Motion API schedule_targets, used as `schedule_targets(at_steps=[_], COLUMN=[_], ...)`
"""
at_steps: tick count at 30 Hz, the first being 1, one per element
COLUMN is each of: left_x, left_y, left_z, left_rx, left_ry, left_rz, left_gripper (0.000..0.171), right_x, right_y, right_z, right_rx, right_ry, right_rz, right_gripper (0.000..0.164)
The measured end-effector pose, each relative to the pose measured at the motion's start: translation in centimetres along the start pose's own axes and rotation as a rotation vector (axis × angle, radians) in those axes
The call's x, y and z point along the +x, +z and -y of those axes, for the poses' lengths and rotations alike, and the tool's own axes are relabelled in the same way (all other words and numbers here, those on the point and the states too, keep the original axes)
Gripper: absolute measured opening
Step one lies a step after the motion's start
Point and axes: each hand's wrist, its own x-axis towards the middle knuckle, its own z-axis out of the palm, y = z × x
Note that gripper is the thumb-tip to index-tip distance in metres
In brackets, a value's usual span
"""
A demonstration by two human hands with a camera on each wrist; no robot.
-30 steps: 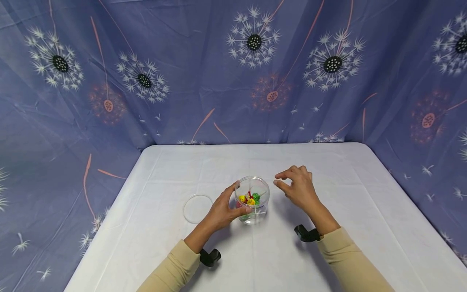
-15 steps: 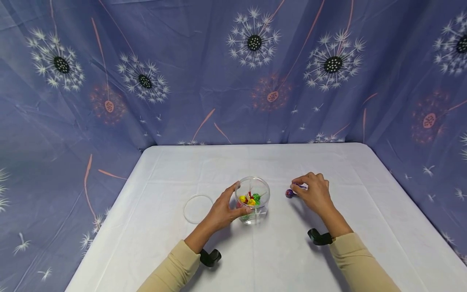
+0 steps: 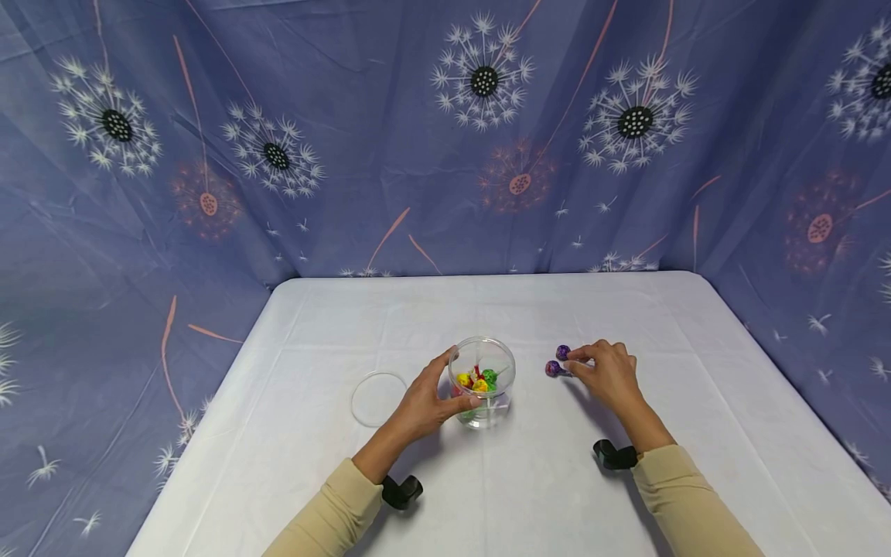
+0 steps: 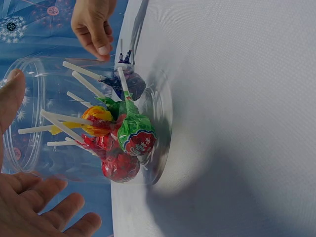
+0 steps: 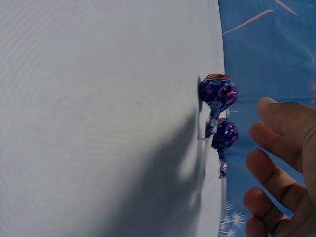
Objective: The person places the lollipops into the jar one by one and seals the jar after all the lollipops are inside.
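Observation:
My left hand [image 3: 423, 401] grips a clear round jar [image 3: 503, 379] near its rim, thumb on the near side and fingers on the far side. Inside lie several wrapped lollipops, among them a green one [image 4: 136, 134], a red one [image 4: 121, 167] and a yellow one [image 4: 97, 121], sticks pointing up toward the mouth. Right of the jar, two purple lollipops [image 3: 553, 369] lie on the white table. My right hand [image 3: 607, 375] hovers just beside them. In the right wrist view its fingers are loosely bent, apart from both lollipops [image 5: 218, 92], and nothing is between them.
A clear ring-shaped lid [image 3: 353, 406] lies flat on the white tablecloth [image 3: 480, 495], left of the jar. Behind the table hangs a blue curtain [image 3: 390, 155] with a dandelion pattern, and it also runs along both sides.
My right hand has moved right from beside the jar to the purple lollipops, which now show on the table, and its fingers have come off them. The left hand and jar have stayed put.

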Motion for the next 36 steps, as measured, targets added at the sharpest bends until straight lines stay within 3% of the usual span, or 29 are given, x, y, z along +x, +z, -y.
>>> schedule_targets(at_steps=[7,24,36], left_x=[0.1,0.0,0.0], left_y=[0.0,-0.1,0.0], left_z=[0.1,0.0,0.0], left_rx=[0.003,0.002,-0.004], left_ry=[-0.003,-0.010,-0.002], left_rz=[-0.001,0.004,0.005], left_gripper=[0.091,0.092,0.092], right_x=[-0.2,-0.4,-0.7], right_y=[0.5,1.1,1.2], right_z=[-0.8,-2.5,-2.8], right_rx=[-0.025,-0.031,-0.027], right_ry=[0.035,0.081,0.060], right_rz=[0.054,0.078,0.055], right_gripper=[0.023,0.020,0.010])
